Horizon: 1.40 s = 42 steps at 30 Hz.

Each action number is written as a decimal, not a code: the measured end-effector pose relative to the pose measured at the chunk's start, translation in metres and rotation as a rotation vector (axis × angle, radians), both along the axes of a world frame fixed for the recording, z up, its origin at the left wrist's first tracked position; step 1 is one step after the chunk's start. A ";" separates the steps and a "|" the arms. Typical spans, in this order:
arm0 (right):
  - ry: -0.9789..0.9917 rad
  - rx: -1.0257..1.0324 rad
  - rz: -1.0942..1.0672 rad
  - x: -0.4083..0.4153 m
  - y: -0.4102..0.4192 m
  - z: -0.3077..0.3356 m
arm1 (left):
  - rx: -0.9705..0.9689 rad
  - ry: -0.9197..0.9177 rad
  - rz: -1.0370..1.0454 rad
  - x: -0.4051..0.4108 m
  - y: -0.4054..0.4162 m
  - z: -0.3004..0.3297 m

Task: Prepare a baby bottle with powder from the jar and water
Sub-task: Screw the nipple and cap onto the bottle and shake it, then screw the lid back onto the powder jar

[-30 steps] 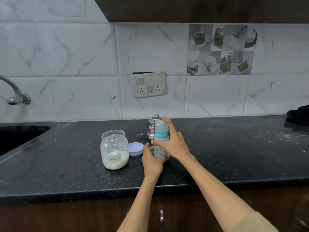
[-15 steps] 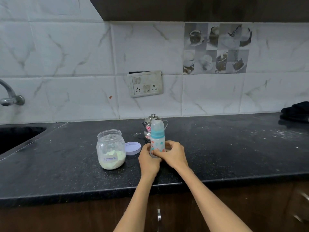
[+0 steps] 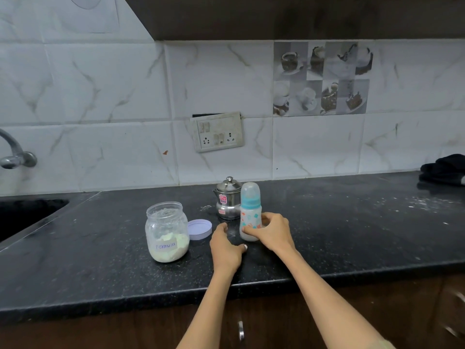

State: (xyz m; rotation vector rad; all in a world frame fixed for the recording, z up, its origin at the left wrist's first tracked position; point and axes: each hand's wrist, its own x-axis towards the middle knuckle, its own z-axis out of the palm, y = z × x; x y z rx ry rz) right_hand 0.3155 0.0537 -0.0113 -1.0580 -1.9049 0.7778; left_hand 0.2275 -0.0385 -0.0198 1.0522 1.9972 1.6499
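Black speckled stone tabletop (image 3: 327, 248), dusted with pale powder toward the right. Baby bottle (image 3: 249, 212) stands upright near the middle, clear domed cap on, teal collar below it, printed pattern on the body; whitish contents show at its base. Right hand (image 3: 273, 233) grasps the lower half of the bottle, fingers curled round the near side, thumb at the far side. Left hand (image 3: 226, 245) sits just left of the bottle, not touching it, fingers loosely curled and holding nothing; fingertips seem to rest on the stone, though contact is hard to confirm.

Steel pot (image 3: 227, 199) with a knobbed lid and a pink sticker stands directly behind and slightly left of the bottle, close to it. Glass jar (image 3: 167, 231), lid off, stands left of the hands; handwritten label reads "Formula"; pale powder fills roughly the bottom third. Lilac lid (image 3: 200, 229) lies flat just right of the jar, between jar and left hand.

Sink (image 3: 25, 215) set into the stone at far left, with a metal tap (image 3: 15, 157) on the wall above it. Switch-and-socket plate (image 3: 217, 131) on the marbled wall tiles behind the pot. Dark cloth (image 3: 444, 170) bunched at the far right edge.
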 end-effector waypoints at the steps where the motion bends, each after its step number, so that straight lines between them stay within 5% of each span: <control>1: -0.010 -0.010 -0.011 0.004 0.007 0.001 | -0.007 0.002 -0.002 0.000 0.000 0.000; 24: 0.086 -0.139 -0.160 0.016 0.146 -0.003 | -0.005 0.072 0.005 -0.011 0.018 -0.022; 33: 0.164 -0.138 -0.311 0.034 0.114 0.001 | -0.005 0.078 0.018 -0.006 0.013 -0.016; 42: 0.176 0.047 0.008 0.020 -0.002 0.001 | 0.239 0.031 0.086 0.005 -0.013 0.003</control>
